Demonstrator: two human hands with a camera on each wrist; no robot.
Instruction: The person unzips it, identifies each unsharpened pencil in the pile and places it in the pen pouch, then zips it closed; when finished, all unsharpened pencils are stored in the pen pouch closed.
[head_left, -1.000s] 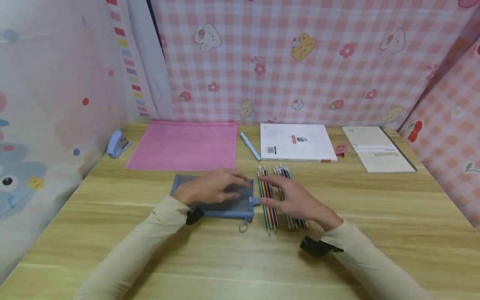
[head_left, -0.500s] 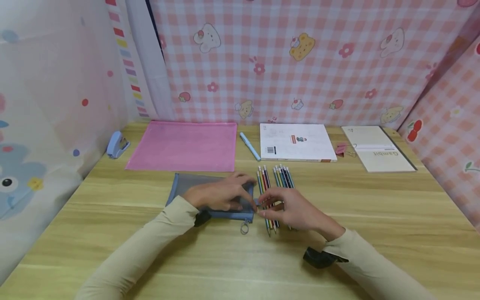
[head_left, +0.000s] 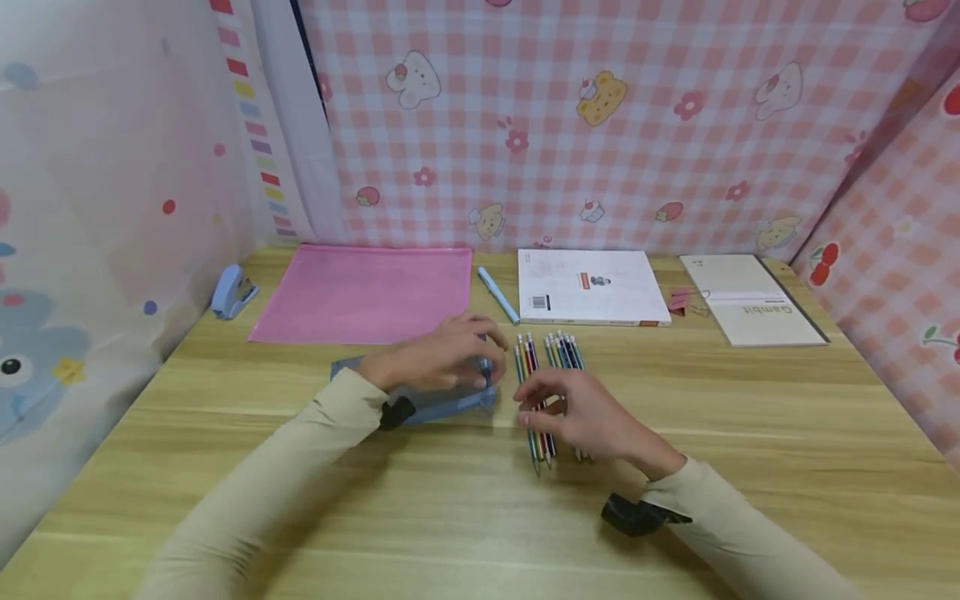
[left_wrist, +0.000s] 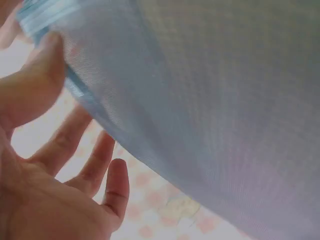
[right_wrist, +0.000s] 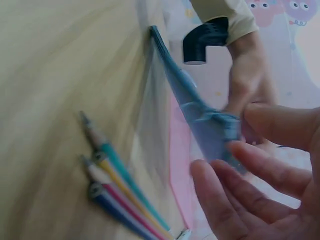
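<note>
Now, at the wooden desk point(head_left: 750, 417), my left hand point(head_left: 435, 362) grips the blue mesh pencil pouch point(head_left: 442, 404), thumb and fingers pinching its fabric near the end that faces the pencils and tilting that end up off the desk; the left wrist view is filled by the mesh with my thumb point(left_wrist: 30, 85) pressed to its edge. My right hand point(head_left: 581, 412) hovers just beside the pouch, directly over the row of coloured pencils point(head_left: 543, 367), fingers loosely spread and holding nothing, as the right wrist view shows with the fingertips point(right_wrist: 250, 155) close to the pouch's end tab. Those pencils lie side by side just beside the pouch, away from my left hand. Beyond the pouch lie a pink zip folder point(head_left: 363, 293), a light blue pen point(head_left: 498, 293), a white book point(head_left: 592, 287), some pink binder clips point(head_left: 684, 302) and a cream notebook point(head_left: 750, 310), with a blue stapler point(head_left: 228, 290) well apart past the folder. I judge the step in hand to be getting the pouch open. The next move would call for my right hand to find the zip pull while the left steadies the fabric; I cannot see the zip from here.
</note>
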